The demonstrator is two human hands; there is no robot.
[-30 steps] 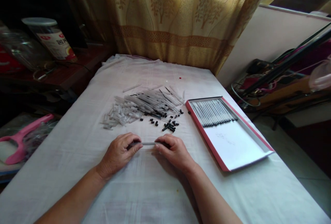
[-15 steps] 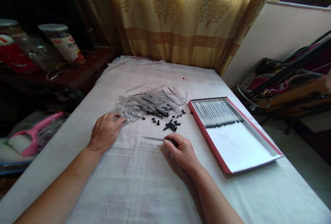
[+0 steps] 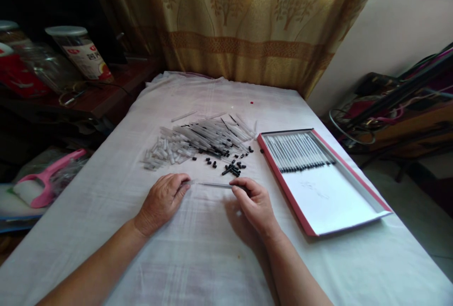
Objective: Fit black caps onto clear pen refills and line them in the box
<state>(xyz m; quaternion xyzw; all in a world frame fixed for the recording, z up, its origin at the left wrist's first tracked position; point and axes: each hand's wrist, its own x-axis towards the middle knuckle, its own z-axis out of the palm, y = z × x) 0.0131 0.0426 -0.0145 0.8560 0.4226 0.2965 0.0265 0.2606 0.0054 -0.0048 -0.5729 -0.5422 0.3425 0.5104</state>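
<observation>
Both hands rest on a white cloth-covered table (image 3: 198, 259). My right hand (image 3: 255, 206) pinches the right end of a thin clear pen tube (image 3: 212, 185) lying level above the cloth. My left hand (image 3: 163, 200) is closed at the tube's left end, fingertips on a small clear cap (image 3: 187, 183). Just beyond lie several small black end plugs (image 3: 231, 169), a pile of clear pen tubes (image 3: 208, 136) and a heap of clear caps (image 3: 166, 151).
To the right lies a red-rimmed white box lid (image 3: 332, 202) holding a row of finished pens (image 3: 297, 152). Jars (image 3: 79, 53) stand on a dark shelf at the left, with a pink-handled tool (image 3: 46, 176) below. A curtain (image 3: 244, 23) hangs behind the table.
My left hand went out to the cap heap, then came back to the left end of the tube that my right hand kept holding.
</observation>
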